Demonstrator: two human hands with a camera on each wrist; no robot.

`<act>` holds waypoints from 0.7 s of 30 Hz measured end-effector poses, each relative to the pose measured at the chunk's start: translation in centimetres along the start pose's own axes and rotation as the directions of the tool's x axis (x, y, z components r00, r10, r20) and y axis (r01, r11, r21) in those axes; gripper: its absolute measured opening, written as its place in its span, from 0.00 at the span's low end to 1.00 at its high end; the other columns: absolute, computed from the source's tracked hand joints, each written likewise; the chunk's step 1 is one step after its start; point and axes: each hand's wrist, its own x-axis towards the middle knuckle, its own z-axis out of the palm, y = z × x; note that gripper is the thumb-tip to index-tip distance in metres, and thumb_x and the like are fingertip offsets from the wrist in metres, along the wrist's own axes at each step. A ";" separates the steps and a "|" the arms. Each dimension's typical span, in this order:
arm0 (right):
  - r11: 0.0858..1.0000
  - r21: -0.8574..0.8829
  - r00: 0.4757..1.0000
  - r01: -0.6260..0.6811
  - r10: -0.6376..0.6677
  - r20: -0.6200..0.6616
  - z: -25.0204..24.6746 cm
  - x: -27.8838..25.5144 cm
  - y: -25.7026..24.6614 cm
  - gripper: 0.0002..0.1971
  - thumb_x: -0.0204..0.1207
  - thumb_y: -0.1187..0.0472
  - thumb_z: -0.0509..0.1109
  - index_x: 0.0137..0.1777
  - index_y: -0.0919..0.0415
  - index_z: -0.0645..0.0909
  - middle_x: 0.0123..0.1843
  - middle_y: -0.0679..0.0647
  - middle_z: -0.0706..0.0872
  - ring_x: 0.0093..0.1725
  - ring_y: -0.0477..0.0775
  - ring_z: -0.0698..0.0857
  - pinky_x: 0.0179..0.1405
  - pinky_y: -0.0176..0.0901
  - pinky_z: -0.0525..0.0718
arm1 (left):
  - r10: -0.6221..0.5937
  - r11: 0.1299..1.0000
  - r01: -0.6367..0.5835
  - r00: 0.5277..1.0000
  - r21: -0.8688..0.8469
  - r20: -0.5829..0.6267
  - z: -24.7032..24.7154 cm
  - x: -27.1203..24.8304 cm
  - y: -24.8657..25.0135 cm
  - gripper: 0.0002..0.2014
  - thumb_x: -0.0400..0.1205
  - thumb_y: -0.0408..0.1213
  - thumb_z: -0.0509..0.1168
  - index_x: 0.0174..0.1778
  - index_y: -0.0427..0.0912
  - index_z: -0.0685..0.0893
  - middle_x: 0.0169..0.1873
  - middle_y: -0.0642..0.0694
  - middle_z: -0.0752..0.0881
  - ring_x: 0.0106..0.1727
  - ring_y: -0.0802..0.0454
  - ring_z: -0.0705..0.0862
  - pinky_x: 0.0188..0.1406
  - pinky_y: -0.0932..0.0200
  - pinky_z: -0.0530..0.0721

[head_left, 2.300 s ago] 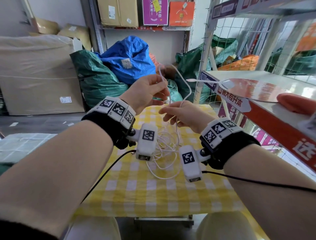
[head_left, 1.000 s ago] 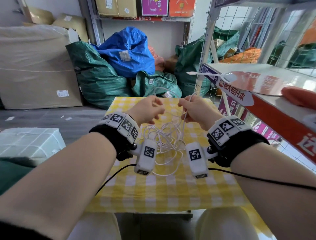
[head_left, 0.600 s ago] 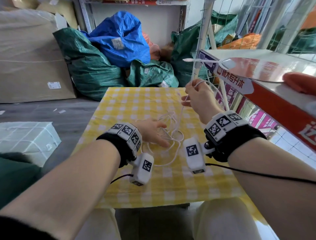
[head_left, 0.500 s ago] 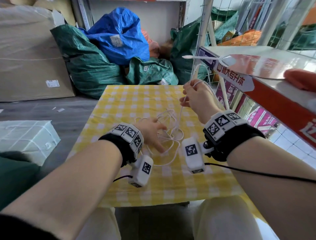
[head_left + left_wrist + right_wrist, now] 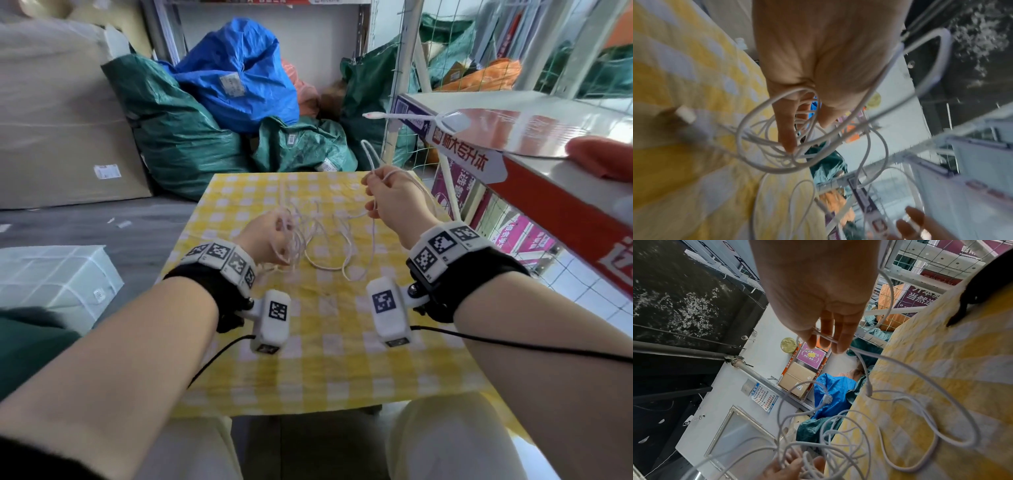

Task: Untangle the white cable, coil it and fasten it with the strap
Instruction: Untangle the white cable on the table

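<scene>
Black wristbands (image 5: 219, 291) carry white marker-printed blocks (square codes) and thin black cables (image 5: 513, 346).

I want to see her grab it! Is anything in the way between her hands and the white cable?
Nothing is: both hands already hold the white cable. The left hand grips a bunch of loops, and the right hand pinches a strand above the table.

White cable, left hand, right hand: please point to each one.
white cable (image 5: 346, 240), head view, a loop above the tablecloth.
left hand (image 5: 265, 240), head view, the back of it.
right hand (image 5: 390, 202), head view, the back of it.
</scene>
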 end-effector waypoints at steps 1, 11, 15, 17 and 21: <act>1.000 -0.019 1.000 0.009 -0.009 -0.001 0.0 0.0 -0.1 0.12 0.85 0.55 0.58 0.56 0.60 0.81 0.37 0.47 0.80 0.36 0.48 0.83 0.50 0.54 0.87 | -0.057 0.982 0.052 0.998 -0.179 -0.027 -0.5 -0.1 -0.1 0.07 0.81 0.26 0.64 0.44 0.43 0.75 0.42 0.35 0.83 0.44 0.38 0.86 0.47 0.41 0.87; 0.991 -0.129 0.998 0.044 -0.050 -0.048 0.0 0.0 -1.7 0.11 0.83 0.54 0.59 0.48 0.56 0.82 0.39 0.51 0.83 0.44 0.61 0.88 0.52 0.62 0.85 | -0.445 0.708 0.323 0.894 -0.628 -0.042 -5.2 -1.8 -1.2 0.12 0.82 0.22 0.59 0.36 0.40 0.74 0.34 0.42 0.78 0.23 0.52 0.81 0.18 0.65 0.83; 0.980 -0.195 0.998 0.047 -0.056 -0.038 0.1 0.1 -1.6 0.11 0.83 0.55 0.59 0.49 0.57 0.81 0.48 0.55 0.86 0.47 0.58 0.87 0.54 0.59 0.85 | -0.508 0.738 0.384 0.858 -0.555 -0.082 -5.8 -2.2 -1.5 0.10 0.84 0.24 0.54 0.40 0.39 0.73 0.38 0.42 0.73 0.32 0.47 0.76 0.28 0.54 0.84; 0.966 -0.254 0.997 0.042 -0.058 -0.056 0.0 0.4 -1.4 0.11 0.84 0.54 0.58 0.52 0.56 0.80 0.47 0.54 0.85 0.47 0.56 0.86 0.52 0.51 0.84 | -0.536 0.749 0.392 0.833 -0.534 -0.140 -6.2 -2.0 -2.1 0.10 0.84 0.24 0.52 0.41 0.38 0.74 0.40 0.40 0.75 0.31 0.47 0.76 0.32 0.52 0.80; 0.946 -0.319 0.996 0.062 -0.077 -0.036 -0.3 1.0 -1.7 0.14 0.86 0.57 0.55 0.61 0.62 0.78 0.41 0.52 0.81 0.44 0.56 0.81 0.42 0.45 0.75 | -0.519 0.821 0.356 0.791 -0.447 -0.324 -7.3 -2.0 -2.9 0.15 0.83 0.25 0.55 0.64 0.30 0.78 0.55 0.31 0.83 0.39 0.44 0.80 0.39 0.50 0.84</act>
